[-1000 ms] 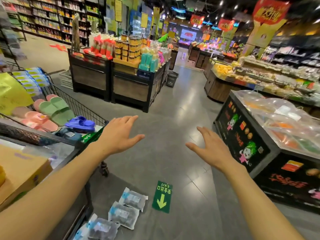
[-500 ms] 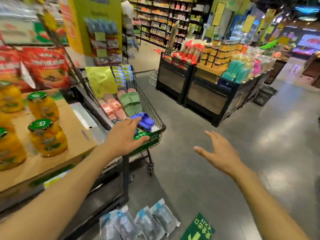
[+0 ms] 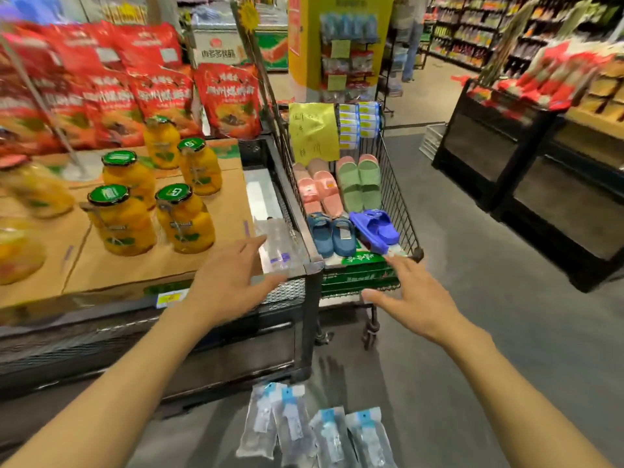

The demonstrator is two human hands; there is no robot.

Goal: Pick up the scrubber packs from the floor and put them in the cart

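Observation:
Several clear scrubber packs (image 3: 314, 430) with blue labels lie side by side on the grey floor at the bottom centre. Above them stands the black wire cart (image 3: 401, 211), holding pink, green and blue slippers. My left hand (image 3: 229, 285) is open, fingers spread, hovering over the corner of the display stand beside the cart. My right hand (image 3: 415, 295) is open too, its fingertips close to the cart's near rim above a green box. Neither hand holds anything.
A low display stand (image 3: 141, 319) at left carries cardboard boxes, jars of yellow fruit (image 3: 185, 217) and red snack bags (image 3: 226, 96). A dark wooden display (image 3: 526, 184) stands at right across the aisle. A yellow pillar with hanging goods (image 3: 337, 45) rises behind the cart.
The view has swung left and down, bringing the cart to the centre and the packs straight below. Both hands stay open and have moved closer to the cart's near end.

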